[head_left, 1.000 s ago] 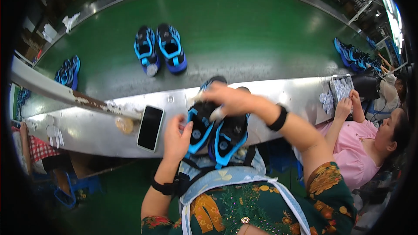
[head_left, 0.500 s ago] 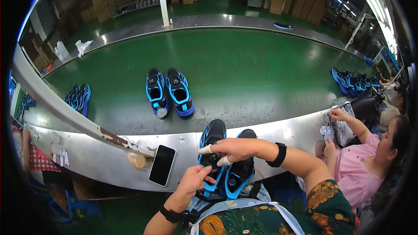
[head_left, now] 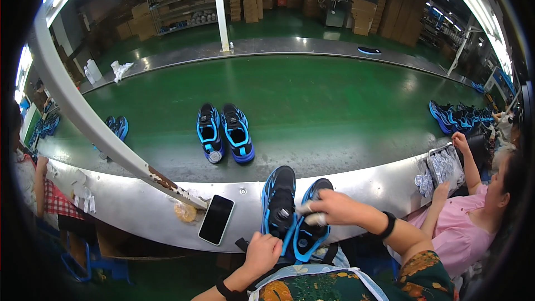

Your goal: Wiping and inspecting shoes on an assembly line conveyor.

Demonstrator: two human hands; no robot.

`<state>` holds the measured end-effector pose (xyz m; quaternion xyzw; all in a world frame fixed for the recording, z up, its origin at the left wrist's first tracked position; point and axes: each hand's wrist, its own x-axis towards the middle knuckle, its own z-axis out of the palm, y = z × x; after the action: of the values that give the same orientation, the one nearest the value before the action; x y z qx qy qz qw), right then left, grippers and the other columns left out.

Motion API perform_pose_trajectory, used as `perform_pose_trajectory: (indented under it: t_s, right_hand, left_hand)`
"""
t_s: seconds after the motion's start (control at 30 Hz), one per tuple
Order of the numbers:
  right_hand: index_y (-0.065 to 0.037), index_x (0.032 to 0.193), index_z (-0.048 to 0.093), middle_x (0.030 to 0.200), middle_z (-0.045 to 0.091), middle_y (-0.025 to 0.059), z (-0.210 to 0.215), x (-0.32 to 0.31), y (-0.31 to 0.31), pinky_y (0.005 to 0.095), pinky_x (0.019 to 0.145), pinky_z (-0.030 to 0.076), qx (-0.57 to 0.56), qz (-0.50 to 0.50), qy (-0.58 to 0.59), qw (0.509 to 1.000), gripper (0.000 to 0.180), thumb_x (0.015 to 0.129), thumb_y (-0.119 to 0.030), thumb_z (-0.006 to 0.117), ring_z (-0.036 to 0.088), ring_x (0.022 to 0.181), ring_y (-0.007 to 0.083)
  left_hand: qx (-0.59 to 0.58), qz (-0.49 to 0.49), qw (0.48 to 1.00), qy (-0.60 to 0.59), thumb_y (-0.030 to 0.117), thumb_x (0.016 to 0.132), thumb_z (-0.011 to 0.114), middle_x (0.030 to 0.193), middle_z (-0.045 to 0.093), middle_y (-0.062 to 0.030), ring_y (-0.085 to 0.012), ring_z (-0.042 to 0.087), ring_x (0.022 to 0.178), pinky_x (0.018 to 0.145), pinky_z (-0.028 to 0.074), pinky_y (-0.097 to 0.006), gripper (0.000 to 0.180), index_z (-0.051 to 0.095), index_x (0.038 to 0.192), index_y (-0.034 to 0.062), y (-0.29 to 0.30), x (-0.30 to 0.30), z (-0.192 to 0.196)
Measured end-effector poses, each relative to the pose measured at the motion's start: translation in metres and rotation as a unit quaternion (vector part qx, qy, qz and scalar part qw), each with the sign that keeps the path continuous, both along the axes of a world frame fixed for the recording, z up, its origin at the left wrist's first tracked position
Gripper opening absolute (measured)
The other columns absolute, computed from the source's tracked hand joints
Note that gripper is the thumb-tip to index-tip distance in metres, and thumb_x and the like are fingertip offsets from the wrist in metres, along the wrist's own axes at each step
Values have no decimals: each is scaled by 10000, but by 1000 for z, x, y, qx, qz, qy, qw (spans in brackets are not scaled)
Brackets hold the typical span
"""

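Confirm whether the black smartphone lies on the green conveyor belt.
No, the black smartphone lies on the metal ledge, short of the green conveyor belt.

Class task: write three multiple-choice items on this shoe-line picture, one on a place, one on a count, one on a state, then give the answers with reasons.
1. Where does the phone lie?
A. on the metal ledge
B. on the green belt
C. in a hand

2. How many shoes stand alone mid-belt?
A. one
B. two
C. four

3. What is the left hand doing?
A. hanging free
B. gripping the heel end of the held shoes
C. touching the phone

Answers:
1 A, the phone rests flat on the steel rim, left of the held shoes.
2 B, one blue-and-black pair stands there.
3 B, its fingers close on the heels while the right hand rests on top.
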<state>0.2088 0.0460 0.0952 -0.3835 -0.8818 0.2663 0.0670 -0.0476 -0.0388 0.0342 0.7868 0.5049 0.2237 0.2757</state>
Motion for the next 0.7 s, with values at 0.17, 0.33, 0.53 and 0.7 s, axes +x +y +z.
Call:
perform_pose_trajectory:
  t_s: [0.17,0.33,0.53,0.7]
  right_hand:
    - [-276,1253,587,871,529,169,-3,12,-41,415,719,464,-123,-43,-3,991,406,854,-292,662,562,773,346]
    - [-115,1142,621,698,498,92,-36,-3,-73,375,568,469,129,-154,35,979,402,805,-317,703,553,629,279]
    - [-130,1104,636,735,516,105,-22,-5,-67,404,582,467,63,-189,129,971,384,789,-338,710,569,675,297]
    - [-185,1189,599,815,482,129,-42,-12,-75,383,629,455,103,-230,68,965,398,816,-285,695,548,761,306]
  left_hand:
    - [-320,16,938,-136,155,905,552,756,668,-36,-127,583,676,640,455,-277,206,713,822,58,21,-16,35]
    - [-16,33,978,-204,133,815,677,830,609,-74,-175,569,770,695,454,-297,117,674,887,41,75,-7,37]
    - [34,22,992,-121,109,675,771,890,562,-85,-277,526,889,794,428,-363,247,673,899,75,65,7,17]
    - [-2,-83,984,-157,55,705,695,849,617,-63,-245,532,873,761,433,-325,243,690,947,70,75,-2,16]
